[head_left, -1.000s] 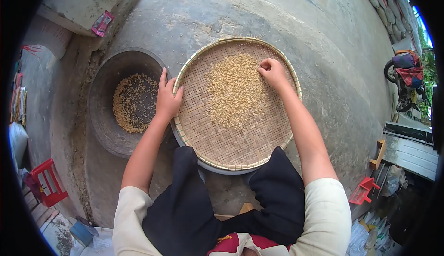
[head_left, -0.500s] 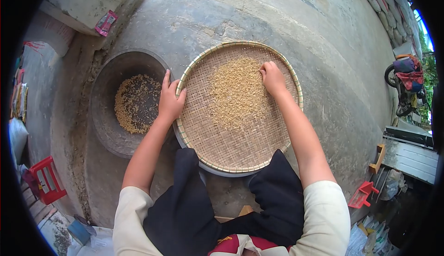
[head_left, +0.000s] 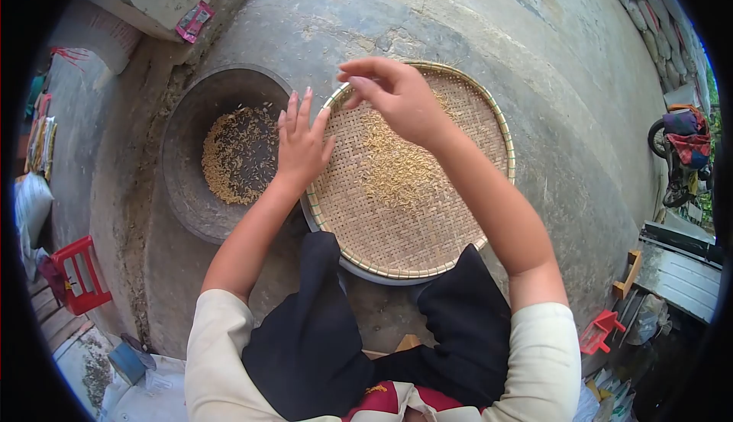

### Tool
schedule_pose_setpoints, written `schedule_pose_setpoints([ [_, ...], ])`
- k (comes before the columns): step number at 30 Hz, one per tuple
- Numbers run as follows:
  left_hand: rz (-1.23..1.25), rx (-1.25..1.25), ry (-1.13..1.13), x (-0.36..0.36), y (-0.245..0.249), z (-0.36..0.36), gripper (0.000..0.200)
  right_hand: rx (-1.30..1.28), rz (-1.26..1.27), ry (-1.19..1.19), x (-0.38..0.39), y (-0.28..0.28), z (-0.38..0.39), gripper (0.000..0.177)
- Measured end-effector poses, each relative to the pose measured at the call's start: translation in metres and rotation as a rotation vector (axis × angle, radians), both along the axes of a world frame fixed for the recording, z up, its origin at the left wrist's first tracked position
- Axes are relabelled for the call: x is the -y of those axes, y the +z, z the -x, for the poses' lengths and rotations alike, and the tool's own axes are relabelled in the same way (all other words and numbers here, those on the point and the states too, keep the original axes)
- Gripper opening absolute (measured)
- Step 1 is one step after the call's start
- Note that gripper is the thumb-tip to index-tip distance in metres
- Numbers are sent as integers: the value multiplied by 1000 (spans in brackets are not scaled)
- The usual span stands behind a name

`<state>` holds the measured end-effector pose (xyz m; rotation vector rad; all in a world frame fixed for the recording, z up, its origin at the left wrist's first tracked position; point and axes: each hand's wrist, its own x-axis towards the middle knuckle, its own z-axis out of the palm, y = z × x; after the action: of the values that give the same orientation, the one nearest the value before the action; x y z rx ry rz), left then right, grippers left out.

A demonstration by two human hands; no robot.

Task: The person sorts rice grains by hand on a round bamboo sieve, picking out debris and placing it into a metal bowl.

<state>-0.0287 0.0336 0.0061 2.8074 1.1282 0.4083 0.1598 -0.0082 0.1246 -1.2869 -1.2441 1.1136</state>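
Note:
A round woven bamboo tray [head_left: 427, 250] sits between my knees, with a spread of unhusked rice grains [head_left: 405, 172] on it. My left hand [head_left: 304, 143] rests at the tray's left rim, fingers stretched and spread. Above the tray's upper left part hovers my right hand [head_left: 397, 101], fingers loosely bent and apart, with nothing visible in them; it covers some of the grain and rim. To the left stands a wide dark basin [head_left: 182, 147]. More grains [head_left: 221, 174] lie in its bottom, thickest along the left side.
Under the tray shows the edge of a grey container [head_left: 382, 277]. Red plastic stools [head_left: 80, 273] stand at the left, and another red plastic piece [head_left: 601, 332] is at the right. A pink packet [head_left: 195, 21] lies on a ledge. A motorbike [head_left: 676, 155] is parked far right.
My right hand has lifted off the grain and swung left toward the basin, its fingers loosening from a pinch. My left hand's fingers have spread and shifted slightly. The view has tilted a little.

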Motion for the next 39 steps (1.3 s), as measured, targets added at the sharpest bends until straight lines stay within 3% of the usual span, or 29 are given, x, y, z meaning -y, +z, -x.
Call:
schedule_pose_setpoints([
  [4, 132, 109, -104, 7, 4, -16, 38, 434, 179, -150, 60, -4, -47, 26],
  [7, 260, 89, -161, 7, 1, -28, 30, 481, 424, -167, 130, -19, -79, 25],
  [9, 255, -57, -302, 4, 0, -35, 27, 456, 486, -198, 168, -36, -97, 24],
  [11, 259, -77, -337, 0, -5, -40, 24, 746, 478, -292, 198, -48, -106, 23],
  [15, 310, -149, -371, -4, -1, -47, 18, 750, 429, -266, 226, -67, -111, 23],
  [20, 313, -211, -369, -4, -2, -50, 19, 470, 485, -453, 233, -83, -126, 20],
  [27, 341, -159, -380, -9, -6, -48, 24, 395, 433, -595, 250, -111, -152, 19],
  [35, 375, -156, -362, -10, -7, -46, 28, 500, 504, -525, 254, -124, -160, 18],
  [37, 387, -162, -358, -9, -5, -47, 28, 349, 556, -585, 250, -119, -158, 17],
  [39, 389, -168, -335, -6, -6, -49, 26, 367, 568, -564, 251, -122, -161, 16],
])
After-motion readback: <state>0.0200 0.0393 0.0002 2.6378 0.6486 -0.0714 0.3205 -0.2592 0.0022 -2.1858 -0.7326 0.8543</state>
